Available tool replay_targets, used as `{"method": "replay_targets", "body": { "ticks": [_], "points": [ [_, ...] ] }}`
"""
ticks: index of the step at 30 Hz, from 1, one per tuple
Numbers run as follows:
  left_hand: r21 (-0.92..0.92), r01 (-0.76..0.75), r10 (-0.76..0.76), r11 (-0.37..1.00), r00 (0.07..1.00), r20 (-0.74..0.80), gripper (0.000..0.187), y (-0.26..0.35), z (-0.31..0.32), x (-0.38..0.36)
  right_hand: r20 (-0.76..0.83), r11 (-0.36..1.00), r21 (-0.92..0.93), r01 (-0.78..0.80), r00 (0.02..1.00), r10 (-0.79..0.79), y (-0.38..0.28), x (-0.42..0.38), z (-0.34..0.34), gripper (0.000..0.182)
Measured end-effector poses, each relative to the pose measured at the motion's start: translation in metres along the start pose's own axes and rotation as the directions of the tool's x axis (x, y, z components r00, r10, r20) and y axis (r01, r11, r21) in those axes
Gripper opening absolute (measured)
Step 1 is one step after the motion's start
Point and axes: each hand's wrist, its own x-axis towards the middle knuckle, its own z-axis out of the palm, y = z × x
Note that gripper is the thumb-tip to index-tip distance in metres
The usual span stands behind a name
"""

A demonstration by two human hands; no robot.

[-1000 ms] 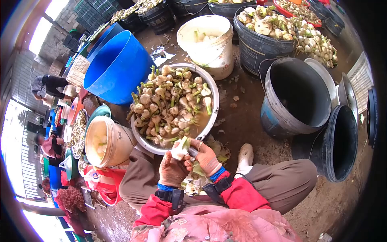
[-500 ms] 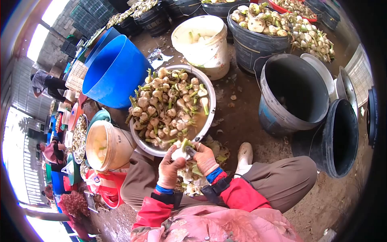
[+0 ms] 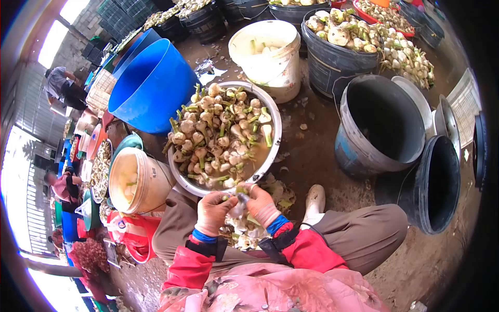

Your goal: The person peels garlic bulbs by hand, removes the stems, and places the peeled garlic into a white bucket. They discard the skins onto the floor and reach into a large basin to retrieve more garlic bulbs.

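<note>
My left hand [image 3: 213, 213] is closed on a garlic bulb [image 3: 236, 210], a pale, blurred shape mostly hidden by the fingers. Close beside it, my right hand [image 3: 261, 204] is closed on a small grey blade-like tool [image 3: 243, 198]; a green stem end shows at its fingertips. Both hands are in light gloves, just past the near rim of a wide metal basin [image 3: 276, 151]. Heaped in this basin are unpeeled garlic bulbs [image 3: 208, 140] with short green stems, and brownish water shows at its right. Peelings [image 3: 247, 236] lie on the ground below my hands.
A white bucket [image 3: 270, 67] and a blue tub [image 3: 150, 88] stand behind the basin, a cream bucket [image 3: 138, 182] left of it. At right are a grey bucket [image 3: 382, 125] and a tipped black bucket [image 3: 439, 182]. A full black bucket [image 3: 338, 67] stands behind. People work at far left.
The bulb, plainly seen white between my hands before, is now lower and mostly covered by them. My left hand has shifted slightly left and the view has turned a little.
</note>
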Motion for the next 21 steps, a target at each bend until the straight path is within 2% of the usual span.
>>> {"method": "replay_targets", "body": {
  "ticks": [1, 2, 3, 5, 6, 7, 8, 9, 10, 11, 12, 13, 15, 16, 17, 18, 19, 21],
  "points": [
    [-0.257, 0.131, -0.127, 0.958, 0.991, 0.032, 0.014, 0.004, 0.001, -0.003, -0.066, 0.996, 0.082, -0.021, 0.997, 0.027, -0.003, 0.001, -0.002, 0.033],
    [-0.423, 0.197, -0.186, 0.884, 0.98, 0.068, 0.019, 0.009, 0.0, -0.005, -0.077, 0.994, 0.091, -0.055, 0.995, 0.062, -0.006, 0.0, -0.007, 0.032],
    [-0.424, 0.198, -0.187, 0.884, 0.98, 0.066, 0.019, 0.01, 0.001, -0.004, -0.076, 0.994, 0.091, -0.056, 0.995, 0.063, -0.003, -0.001, -0.009, 0.032],
    [-0.739, 0.132, -0.12, 0.66, 0.99, 0.069, 0.025, 0.011, 0.003, -0.003, 0.22, 0.981, -0.182, -0.066, 0.97, 0.106, 0.007, -0.002, -0.014, 0.032],
    [-0.781, 0.117, -0.096, 0.614, 0.993, 0.073, 0.03, -0.011, 0.0, 0.006, 0.324, 0.787, -0.612, 0.074, 0.931, 0.165, 0.009, 0.0, -0.016, 0.028],
    [-0.805, 0.126, -0.152, 0.579, 0.987, 0.046, 0.03, 0.0, 0.002, 0.009, 0.368, 0.824, -0.566, -0.018, 0.89, 0.271, -0.037, -0.015, -0.008, 0.029],
    [-0.827, 0.165, -0.209, 0.537, 0.976, 0.059, 0.028, -0.004, -0.001, 0.013, 0.407, 0.962, -0.203, -0.182, 0.878, 0.252, -0.041, -0.02, -0.006, 0.028],
    [-0.847, 0.201, -0.264, 0.492, 0.962, 0.075, 0.027, -0.011, -0.006, 0.019, 0.435, 0.925, 0.189, -0.33, 0.873, 0.223, -0.042, -0.023, -0.006, 0.027],
    [-0.827, 0.167, -0.328, 0.537, 0.945, -0.022, 0.025, -0.018, -0.008, 0.023, 0.382, 0.94, 0.295, -0.174, 0.923, 0.051, -0.047, -0.021, -0.015, 0.03],
    [-0.828, 0.166, -0.331, 0.536, 0.943, -0.025, 0.025, -0.025, -0.01, 0.021, 0.242, 0.816, 0.578, 0.02, 0.95, -0.195, -0.052, -0.018, -0.019, 0.032],
    [-0.838, 0.176, -0.401, 0.517, 0.914, -0.055, 0.025, -0.023, -0.009, 0.018, 0.02, 0.804, 0.509, 0.308, 0.929, -0.369, -0.059, -0.009, -0.021, 0.031],
    [-0.846, 0.186, -0.467, 0.499, 0.881, -0.081, 0.025, -0.022, -0.009, 0.017, -0.083, 0.715, 0.638, 0.285, 0.949, -0.305, -0.08, -0.008, -0.028, 0.027],
    [-0.866, 0.223, -0.511, 0.447, 0.858, -0.043, 0.025, -0.028, -0.009, 0.015, -0.08, 0.789, 0.551, 0.272, 0.958, -0.275, -0.063, 0.003, -0.052, 0.028],
    [-0.887, 0.228, -0.564, 0.401, 0.825, -0.043, 0.025, -0.029, -0.005, 0.015, -0.056, 0.911, 0.34, 0.232, 0.972, -0.226, -0.059, 0.003, -0.05, 0.028],
    [-0.907, 0.229, -0.616, 0.354, 0.787, -0.042, 0.025, -0.031, -0.003, 0.014, 0.155, 0.979, 0.136, 0.154, 0.972, -0.175, -0.025, 0.015, -0.054, 0.03],
    [-0.915, 0.226, -0.637, 0.334, 0.77, -0.042, 0.025, -0.038, 0.0, 0.015, 0.251, 0.904, -0.417, 0.093, 0.968, 0.016, -0.02, 0.013, -0.047, 0.034],
    [-0.914, 0.23, -0.643, 0.333, 0.765, -0.042, 0.025, -0.036, 0.002, 0.014, 0.229, 0.54, -0.839, 0.072, 0.946, 0.231, -0.015, 0.01, -0.035, 0.037],
    [-0.888, 0.259, -0.702, 0.379, 0.705, -0.094, 0.025, -0.028, 0.008, 0.011, 0.198, 0.665, -0.728, 0.167, 0.98, -0.029, 0.009, 0.002, -0.018, 0.046]
  ]
}}
